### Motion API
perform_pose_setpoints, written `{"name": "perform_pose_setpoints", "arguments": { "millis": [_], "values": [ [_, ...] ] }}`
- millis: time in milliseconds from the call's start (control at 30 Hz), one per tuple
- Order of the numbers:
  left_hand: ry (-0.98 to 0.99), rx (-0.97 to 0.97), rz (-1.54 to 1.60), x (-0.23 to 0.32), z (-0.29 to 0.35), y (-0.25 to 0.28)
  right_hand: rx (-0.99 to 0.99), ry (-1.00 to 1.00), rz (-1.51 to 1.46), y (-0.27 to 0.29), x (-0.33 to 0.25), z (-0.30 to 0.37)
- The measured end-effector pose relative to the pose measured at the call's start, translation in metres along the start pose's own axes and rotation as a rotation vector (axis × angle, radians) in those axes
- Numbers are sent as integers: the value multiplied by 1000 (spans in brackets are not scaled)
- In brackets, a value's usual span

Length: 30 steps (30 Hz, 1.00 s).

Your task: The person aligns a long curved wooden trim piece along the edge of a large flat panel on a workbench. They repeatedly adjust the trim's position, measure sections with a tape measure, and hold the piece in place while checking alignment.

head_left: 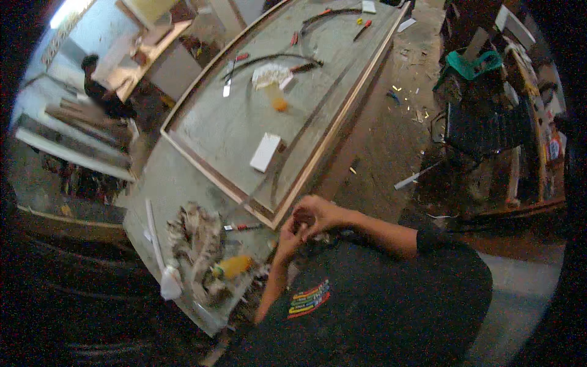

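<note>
My two hands meet in front of my body, beside the near corner of a wood-edged panel [208,131]. My right hand [321,215] curls over my left hand [291,233], with the fingers of both closed together. Whatever lies between them, if anything, is hidden by the fingers and too blurred to make out. Just left of the hands, a red-and-black-handled tool with a pale blade [243,227] rests on the table. Nearer to me lies a yellow bottle [234,266], and beside it a crumpled greyish cloth [199,244].
On the panel are a white block [265,152], an orange-capped container [279,104], a white cloth [269,76] and several red-handled tools. A white bottle [171,283] lies at the table's left edge. Black chair [486,128] and green chair [474,64] stand right. Another person [104,92] is far left.
</note>
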<state>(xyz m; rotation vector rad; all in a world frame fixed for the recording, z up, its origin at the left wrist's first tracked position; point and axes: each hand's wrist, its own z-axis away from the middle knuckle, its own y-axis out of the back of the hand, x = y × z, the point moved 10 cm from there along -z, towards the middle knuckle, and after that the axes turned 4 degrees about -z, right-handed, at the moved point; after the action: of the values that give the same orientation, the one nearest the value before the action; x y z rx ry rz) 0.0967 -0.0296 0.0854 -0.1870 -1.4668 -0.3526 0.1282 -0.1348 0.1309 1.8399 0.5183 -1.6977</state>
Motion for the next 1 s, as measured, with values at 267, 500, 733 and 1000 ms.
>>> {"name": "perform_pose_setpoints", "arguments": {
  "millis": [267, 500, 733, 1000],
  "values": [
    [68, 245, 102, -5, 30, 41, 322, -197, 198, 35, -13, 21],
    [128, 227, 178, 3, 40, 34, 265, -185, 269, 22, -23, 9],
    [57, 240, 244, 16, 35, 24, 215, -170, 173, 15, -18, -7],
    [-32, 21, 328, 57, 41, 0, 104, -230, 169, 12, -20, -9]
  ]
}}
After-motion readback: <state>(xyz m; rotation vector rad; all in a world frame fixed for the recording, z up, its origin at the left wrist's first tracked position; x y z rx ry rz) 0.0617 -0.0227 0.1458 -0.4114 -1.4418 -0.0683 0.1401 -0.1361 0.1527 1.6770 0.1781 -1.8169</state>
